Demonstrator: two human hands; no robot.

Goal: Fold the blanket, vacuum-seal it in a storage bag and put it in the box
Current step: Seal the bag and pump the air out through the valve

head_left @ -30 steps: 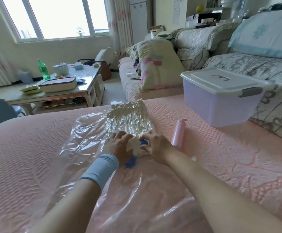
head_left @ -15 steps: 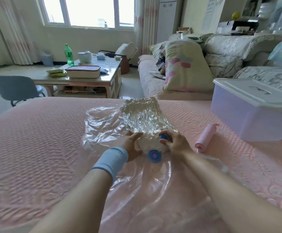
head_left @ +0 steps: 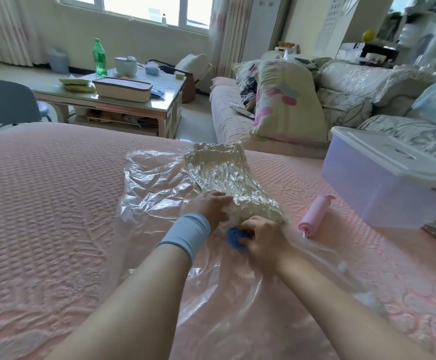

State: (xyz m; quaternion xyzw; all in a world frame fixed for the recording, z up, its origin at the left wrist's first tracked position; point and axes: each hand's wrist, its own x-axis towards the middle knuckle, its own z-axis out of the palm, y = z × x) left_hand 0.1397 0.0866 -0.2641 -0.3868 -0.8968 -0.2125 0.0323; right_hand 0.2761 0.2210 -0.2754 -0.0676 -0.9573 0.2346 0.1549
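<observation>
I see a clear, crinkled plastic storage bag (head_left: 159,193) spread flat on the pink textured bed cover (head_left: 42,203), and inside it the cream blanket (head_left: 227,183) is shrunk into a tight, wrinkled, elongated slab that runs from near my hands away toward the far edge of the bed. My left hand (head_left: 211,206), with a pale blue wristband (head_left: 185,233) on the wrist, lies palm-down on the near end of that compressed slab, fingers spread loosely and pressing rather than gripping anything. My right hand (head_left: 262,239) is closed around the round blue valve cap (head_left: 233,236) on the bag, fingertips pinching its right side; the cap sits just at the near end of the blanket, between my two hands. The picture is slightly blurred there, so I cannot tell whether the cap is seated on the valve or lifted off it.

To the right of the bag, a pink cylindrical hand pump (head_left: 315,216) lies on its side on the bed cover, apart from the bag. Farther right stands the translucent lilac plastic storage box (head_left: 383,188) with its white lid (head_left: 393,152) on, resting at the edge of the bed beside a floral-covered sofa (head_left: 354,84).
</observation>
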